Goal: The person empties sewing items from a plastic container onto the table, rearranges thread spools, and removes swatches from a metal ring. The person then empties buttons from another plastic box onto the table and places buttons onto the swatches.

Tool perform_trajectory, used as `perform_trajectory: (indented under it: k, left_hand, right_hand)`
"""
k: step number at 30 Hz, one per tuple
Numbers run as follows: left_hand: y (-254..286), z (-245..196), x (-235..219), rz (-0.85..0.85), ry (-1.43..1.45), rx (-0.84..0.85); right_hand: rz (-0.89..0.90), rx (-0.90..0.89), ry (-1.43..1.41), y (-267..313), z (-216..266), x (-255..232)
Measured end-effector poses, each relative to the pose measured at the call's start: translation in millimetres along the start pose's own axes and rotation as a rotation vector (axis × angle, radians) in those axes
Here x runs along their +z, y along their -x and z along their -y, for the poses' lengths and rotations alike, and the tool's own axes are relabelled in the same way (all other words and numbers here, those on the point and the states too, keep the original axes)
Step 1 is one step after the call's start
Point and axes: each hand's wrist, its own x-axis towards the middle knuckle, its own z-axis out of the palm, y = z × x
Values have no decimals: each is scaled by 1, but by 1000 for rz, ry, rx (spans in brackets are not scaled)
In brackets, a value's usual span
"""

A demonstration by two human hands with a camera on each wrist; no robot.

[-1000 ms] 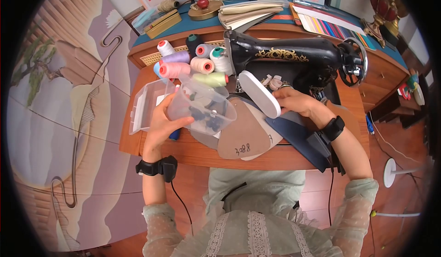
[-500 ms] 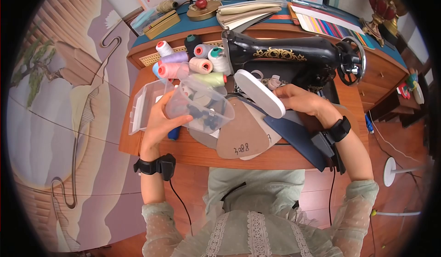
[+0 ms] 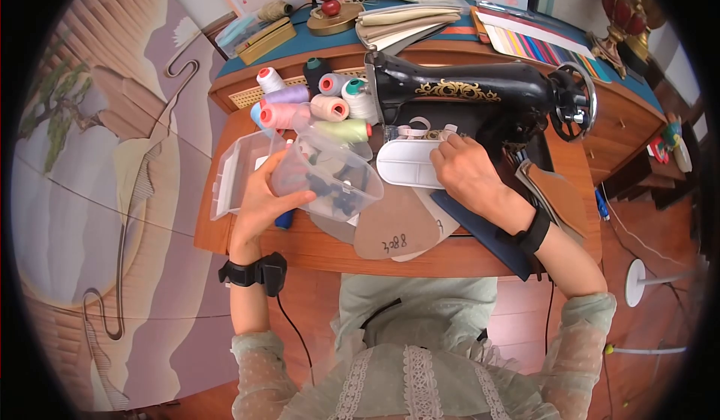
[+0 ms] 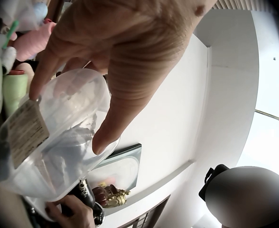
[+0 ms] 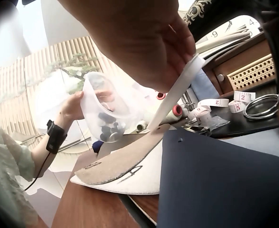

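Observation:
A translucent plastic tub [image 3: 337, 180] is gripped by the left hand [image 3: 262, 199], thumb on the near side; it is tilted and holds small dark pieces. In the left wrist view the tub [image 4: 58, 142] has a printed label. The right hand [image 3: 476, 176] pinches the right end of a white oval lid [image 3: 405, 163], whose ribbed face shows, just right of the tub. Seen from the right wrist, the lid [image 5: 177, 92] is almost edge-on beneath the hand [image 5: 139, 42]. Lid and tub are apart.
A black sewing machine [image 3: 465, 86] stands behind the hands. Several thread spools [image 3: 285, 114] lie behind the tub. Below are brown pattern pieces [image 3: 394, 221] and a navy sheet [image 3: 487, 232]. A clear open box [image 3: 240, 172] sits at left; a measuring tape [image 5: 241, 99] lies near the machine.
The right hand has turned over and shifted left, swinging the lid from a slant to nearly level, with its ribbed face now showing. The left hand and tub have hardly moved.

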Motion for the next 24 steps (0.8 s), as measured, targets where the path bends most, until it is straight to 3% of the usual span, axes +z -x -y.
perform_trajectory:
  k: [4, 7, 15, 24]
  left_hand:
    - [1, -1, -1, 6, 6, -5]
    - [1, 0, -3, -1, -4, -5]
    - [1, -3, -2, 11, -24, -14]
    - [1, 10, -6, -6, -53, 9]
  right_hand:
    - [-65, -53, 74, -4, 2, -5]
    - [-51, -109, 313, -7, 4, -8]
    - [94, -199, 585, -8, 22, -27]
    - [256, -74, 695, -9, 17, -25]
